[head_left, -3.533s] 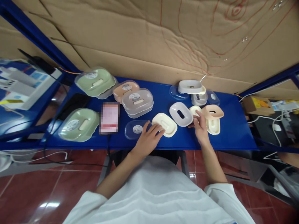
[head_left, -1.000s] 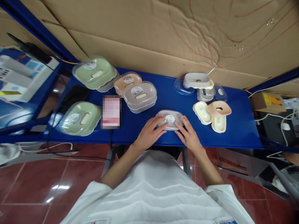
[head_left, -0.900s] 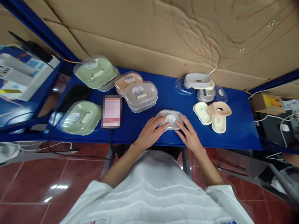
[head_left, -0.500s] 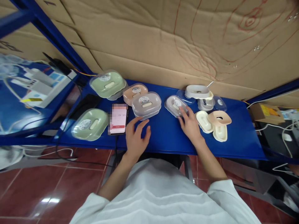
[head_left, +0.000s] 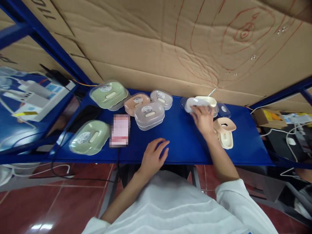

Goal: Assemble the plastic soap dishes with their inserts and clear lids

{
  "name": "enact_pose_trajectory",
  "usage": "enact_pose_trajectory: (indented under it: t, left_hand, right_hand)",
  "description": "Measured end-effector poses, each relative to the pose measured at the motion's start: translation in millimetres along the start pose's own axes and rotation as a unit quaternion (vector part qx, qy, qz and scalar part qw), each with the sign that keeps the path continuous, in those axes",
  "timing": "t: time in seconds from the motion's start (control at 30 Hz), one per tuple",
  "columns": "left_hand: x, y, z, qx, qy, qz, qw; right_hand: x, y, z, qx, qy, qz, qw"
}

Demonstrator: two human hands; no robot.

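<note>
My right hand (head_left: 203,121) has its fingers on a pale grey oval tray (head_left: 195,103) at the back right of the blue table, and grips its near edge. Behind and beside the tray lie a cream piece (head_left: 207,100) and a clear lid (head_left: 224,110). My left hand (head_left: 154,156) hovers over the table's front edge with its fingers apart and nothing in them. A stack of grey lidded boxes (head_left: 149,116) sits beyond it, with a smaller grey box (head_left: 161,99) behind and a peach box (head_left: 136,102) beside.
Two green lidded boxes (head_left: 89,138) (head_left: 110,94) stand at the left near a phone (head_left: 120,130). Peach (head_left: 224,124) and cream (head_left: 226,139) parts lie right of my right forearm. A cardboard wall (head_left: 136,42) rises behind the blue table (head_left: 185,143).
The smaller grey box now sits behind the grey stack, left of where it was. My right hand has left it and taken hold of the pale grey tray. My left hand has moved right and nearer.
</note>
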State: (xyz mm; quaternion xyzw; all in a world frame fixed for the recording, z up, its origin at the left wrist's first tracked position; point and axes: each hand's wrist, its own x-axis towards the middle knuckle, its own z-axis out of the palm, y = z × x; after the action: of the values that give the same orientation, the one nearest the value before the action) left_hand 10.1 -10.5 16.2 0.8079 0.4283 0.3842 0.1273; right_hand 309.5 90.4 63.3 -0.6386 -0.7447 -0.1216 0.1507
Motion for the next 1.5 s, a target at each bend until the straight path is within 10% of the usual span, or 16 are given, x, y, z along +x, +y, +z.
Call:
enact_pose_trajectory:
  t: [0.2,0.53,0.9,1.17,1.5]
  left_hand:
    - [4,-4,3.9,0.039,-0.099,0.054,0.993]
    - [-7,-21,-10.6,0.030,-0.060,0.022,0.997]
    - [-26,-29,-20.1,0.024,0.013,0.002,1.000]
    - [-21,-27,-17.0,0.016,0.020,0.005,1.000]
    - [9,-17,2.2,0.011,0.005,0.065,0.998]
  right_hand:
    - [-78,-64,-15,0.162,-0.089,-0.206,0.961]
    - [24,63,-5,-0.041,-0.053,0.093,0.993]
    - [-108,-45,-1,0.206,-0.059,-0.105,0.971]
    - [-113,-40,9,0.237,-0.019,0.010,0.971]
    - [-128,-64,0,0.292,-0.051,-0.017,0.955]
